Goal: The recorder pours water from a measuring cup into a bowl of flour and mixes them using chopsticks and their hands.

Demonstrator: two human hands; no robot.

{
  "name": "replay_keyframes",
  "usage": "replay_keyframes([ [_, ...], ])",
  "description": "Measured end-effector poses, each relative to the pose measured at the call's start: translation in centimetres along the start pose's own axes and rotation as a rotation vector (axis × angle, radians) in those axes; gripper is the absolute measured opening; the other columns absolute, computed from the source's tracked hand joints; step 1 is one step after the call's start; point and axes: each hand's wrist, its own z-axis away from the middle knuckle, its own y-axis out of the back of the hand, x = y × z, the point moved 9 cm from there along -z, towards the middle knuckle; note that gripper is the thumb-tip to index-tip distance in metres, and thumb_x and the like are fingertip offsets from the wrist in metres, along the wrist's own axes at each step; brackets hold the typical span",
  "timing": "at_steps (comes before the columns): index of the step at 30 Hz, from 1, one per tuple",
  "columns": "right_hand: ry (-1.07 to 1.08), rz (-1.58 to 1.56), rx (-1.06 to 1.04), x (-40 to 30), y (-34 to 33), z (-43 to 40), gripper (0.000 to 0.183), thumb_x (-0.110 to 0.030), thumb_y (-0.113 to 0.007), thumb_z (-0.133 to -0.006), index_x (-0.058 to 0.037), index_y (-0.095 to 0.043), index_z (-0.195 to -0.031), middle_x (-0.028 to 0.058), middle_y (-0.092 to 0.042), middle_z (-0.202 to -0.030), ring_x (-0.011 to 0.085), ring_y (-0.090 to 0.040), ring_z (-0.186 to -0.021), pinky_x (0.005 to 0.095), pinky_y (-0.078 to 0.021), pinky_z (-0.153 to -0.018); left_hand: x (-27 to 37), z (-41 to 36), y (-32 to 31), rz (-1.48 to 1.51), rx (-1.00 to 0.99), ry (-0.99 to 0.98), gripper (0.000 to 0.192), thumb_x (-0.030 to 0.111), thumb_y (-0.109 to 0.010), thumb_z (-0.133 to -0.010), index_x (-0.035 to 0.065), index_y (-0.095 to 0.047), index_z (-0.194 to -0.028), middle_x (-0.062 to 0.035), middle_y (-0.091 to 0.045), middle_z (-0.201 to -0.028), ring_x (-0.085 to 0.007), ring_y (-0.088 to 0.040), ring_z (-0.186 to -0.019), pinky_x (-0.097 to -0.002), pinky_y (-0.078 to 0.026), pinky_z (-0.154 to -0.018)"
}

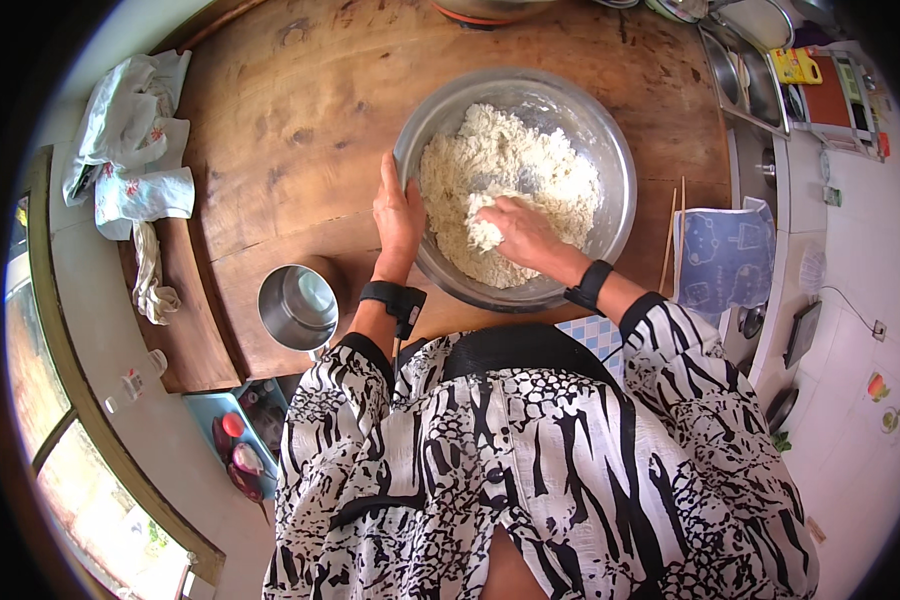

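Note:
A wide stainless-steel bowl (621,172) stands on the wooden table and holds crumbly, pale floury dough (562,169). My left hand (398,212) grips the bowl's left rim, thumb towards the inside and fingers along the outer wall. Inside the bowl, my right hand (521,231) has its fingers curled around a clump of the dough (485,229). Some bare metal with floury smears shows at the bowl's far side. To the left of my left wrist stands a metal pot (289,304) with what looks like water in it.
Two chopsticks (669,244) and a blue patterned cloth (724,259) lie at the table's right edge. Crumpled white cloths (139,135) hang over the left side. Part of another round vessel (491,9) shows at the far edge. A blue tray (217,420) with vegetables sits lower left.

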Motion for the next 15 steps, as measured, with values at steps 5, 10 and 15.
replay_keyframes([
  [5,-0.695,-0.135,0.205,13.5,4.1,-0.4,0.089,-0.043,-0.062,-0.073,-0.0036,-0.02,-0.141,0.032,-0.014,-0.14,0.0463,-0.02,-0.13,0.0495,-0.0245,-0.104,0.4,-0.4,-0.7,0.001,-0.022,0.026,0.055,0.003,-0.054,-0.082,0.0039,-0.032,-0.133,-0.0257,-0.059,-0.097,-0.0422,-0.058,-0.086,-0.0459,-0.047,-0.073],
  [10,-0.446,-0.049,0.124,6.1,1.9,-6.8,0.078,-0.04,-0.065,-0.072,-0.0084,-0.033,-0.136,0.0258,-0.033,-0.131,0.0439,-0.031,-0.122,0.0547,-0.0273,-0.099,0.3,-0.2,-1.0,-0.007,-0.055,0.042,0.056,0.004,-0.054,-0.082,0.0037,-0.032,-0.133,-0.0263,-0.058,-0.098,-0.0423,-0.058,-0.086,-0.0456,-0.047,-0.073],
  [15,-0.066,0.179,-0.063,-1.5,-3.9,-5.3,0.05,-0.02,-0.064,-0.07,-0.0089,-0.055,-0.117,0.0153,-0.051,-0.108,0.0327,-0.046,-0.103,0.0509,-0.0395,-0.082,0.2,0.0,-0.8,-0.008,0.025,-0.011,0.056,0.005,-0.055,-0.081,0.0034,-0.033,-0.133,-0.0268,-0.059,-0.096,-0.0429,-0.059,-0.083,-0.0464,-0.047,-0.071],
])
